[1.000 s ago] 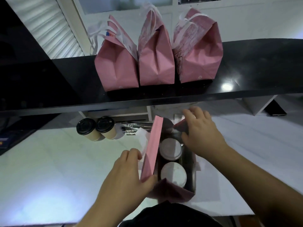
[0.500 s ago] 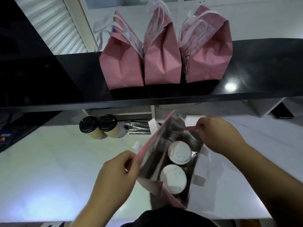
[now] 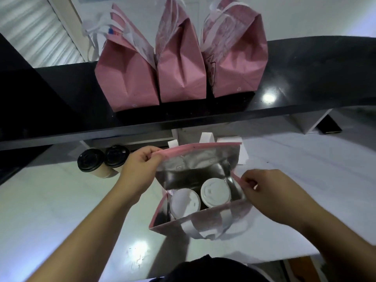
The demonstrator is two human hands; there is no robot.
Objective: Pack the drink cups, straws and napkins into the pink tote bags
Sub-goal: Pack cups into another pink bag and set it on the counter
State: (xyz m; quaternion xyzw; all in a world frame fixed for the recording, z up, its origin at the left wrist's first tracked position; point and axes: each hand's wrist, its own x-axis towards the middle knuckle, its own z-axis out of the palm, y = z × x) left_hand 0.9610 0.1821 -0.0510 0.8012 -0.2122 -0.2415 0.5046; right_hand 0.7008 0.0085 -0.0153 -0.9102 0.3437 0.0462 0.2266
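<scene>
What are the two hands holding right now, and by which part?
Both hold the open pink bag by its top rim: the left hand pinches the far left corner, the right hand pinches the right edge.

Left hand (image 3: 138, 169) and right hand (image 3: 270, 192) pinch the open pink tote bag (image 3: 195, 159) rim, two white-lidded cups (image 3: 200, 198) inside

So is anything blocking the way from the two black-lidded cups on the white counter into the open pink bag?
Nothing visible: the black-lidded paper cups stand beside the left hand, which with the right hand holds the foil-lined pink bag open; two white-lidded cups fill its near end.
</scene>
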